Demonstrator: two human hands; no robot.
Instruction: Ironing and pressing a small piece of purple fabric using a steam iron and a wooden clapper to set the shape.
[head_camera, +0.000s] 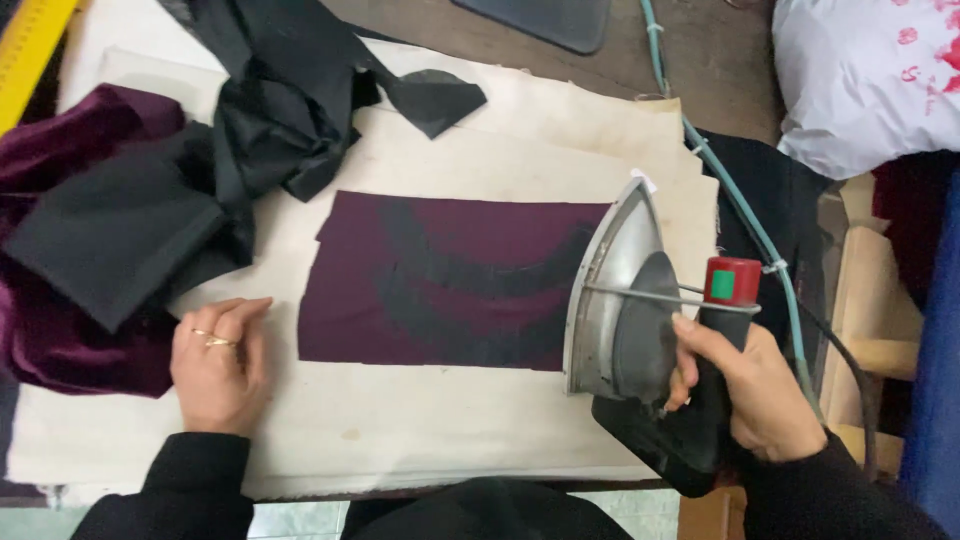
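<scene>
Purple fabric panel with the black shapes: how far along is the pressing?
Looks done: the purple fabric panel lies flat on the cream pressing cloth, curved black pieces laid on it. In hand: the right hand holds the metal iron, tilted at the panel's right edge; the left hand rests flat. Left: whether pressing is finished cannot be told.

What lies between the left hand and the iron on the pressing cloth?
In the head view, the dark purple fabric piece with a black curved strip lies between the left hand and the iron.
</scene>
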